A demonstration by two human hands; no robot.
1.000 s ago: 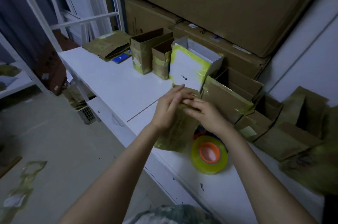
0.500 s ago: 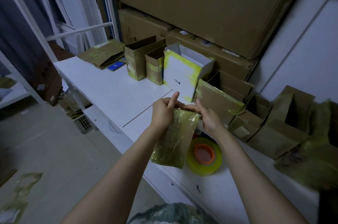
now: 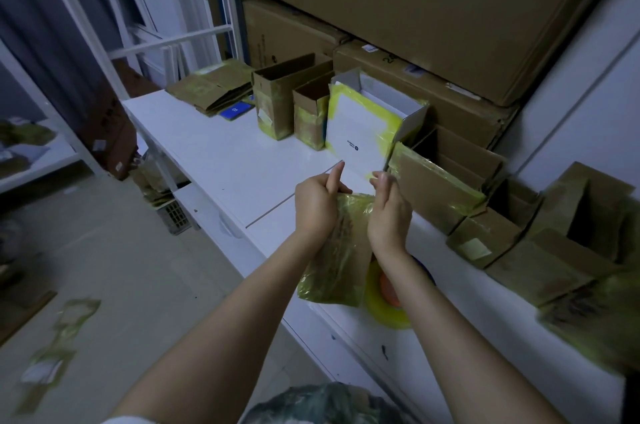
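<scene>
Position: we hold a flattened carton (image 3: 337, 261), brown cardboard covered in yellowish tape, upright above the near part of the white bench (image 3: 225, 160). The carton hangs from its top edge, and its lower end is off the surface.

Left hand (image 3: 317, 207): we grip the top left corner. The fingers (image 3: 336, 174) curl round the edge, except one that points straight up.

Right hand (image 3: 389, 215): we pinch the top right corner with curled fingers. The two hands are close together, knuckles toward us.

Tape roll (image 3: 388, 299): it lies flat on the bench, yellow with an orange core, directly behind the carton's lower end and under our right wrist. The carton covers part of it, and we cannot tell whether the two touch.

Surroundings: a white box (image 3: 356, 132) edged in yellow tape stands just beyond the hands. Two open brown cartons (image 3: 277, 101) stand to its left, and a stack of flattened cardboard (image 3: 214, 91) lies at the far corner. More open cartons line the bench on the right.
</scene>
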